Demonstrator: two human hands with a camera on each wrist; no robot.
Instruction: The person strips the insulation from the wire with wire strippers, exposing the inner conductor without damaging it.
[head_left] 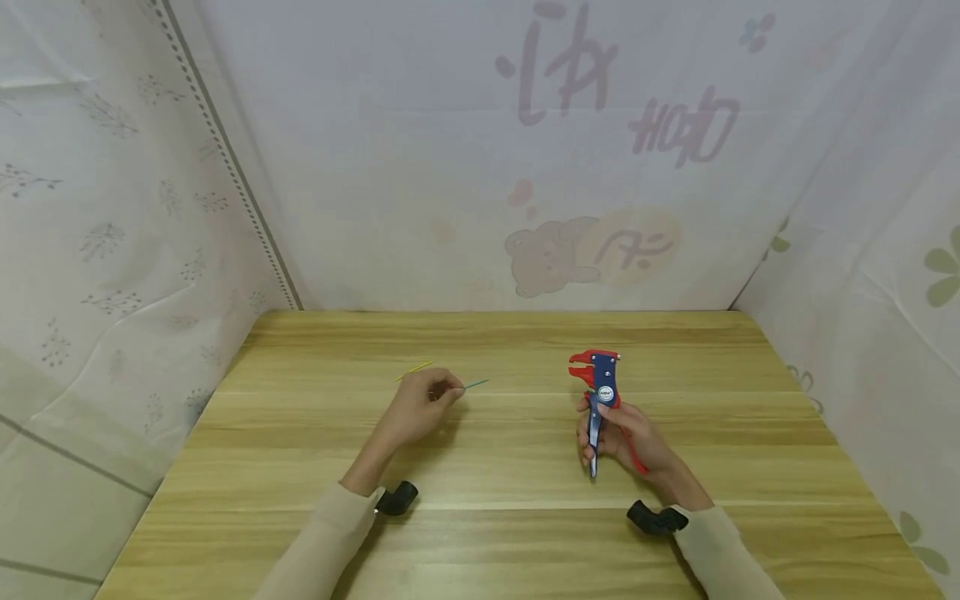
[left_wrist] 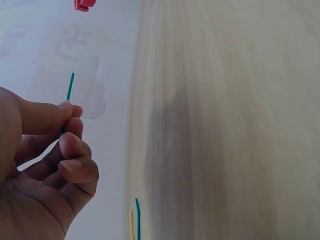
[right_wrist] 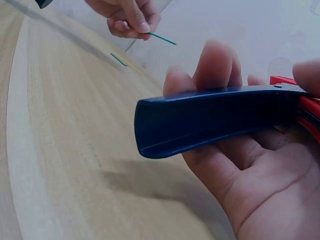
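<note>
Between thumb and fingertips my left hand (head_left: pixel 423 403) pinches a thin green wire (head_left: pixel 476 384), whose free end points right toward the tool. In the left wrist view the green wire (left_wrist: pixel 70 86) sticks up past the thumb tip. My right hand (head_left: pixel 626 433) grips a red and blue wire stripper (head_left: pixel 604 379) by its handles, its red jaws apart and facing left. Fingers wrap the blue handle (right_wrist: pixel 215 120) in the right wrist view. A gap of bare table separates the wire's end from the jaws.
On the wooden table (head_left: pixel 495 467), behind my left hand, lie a yellow wire (head_left: pixel 414 371) and another green wire (left_wrist: pixel 138 220), side by side. Printed cloth (head_left: pixel 420 150) hangs along the back and both sides. Each wrist carries a black camera mount (head_left: pixel 397 498).
</note>
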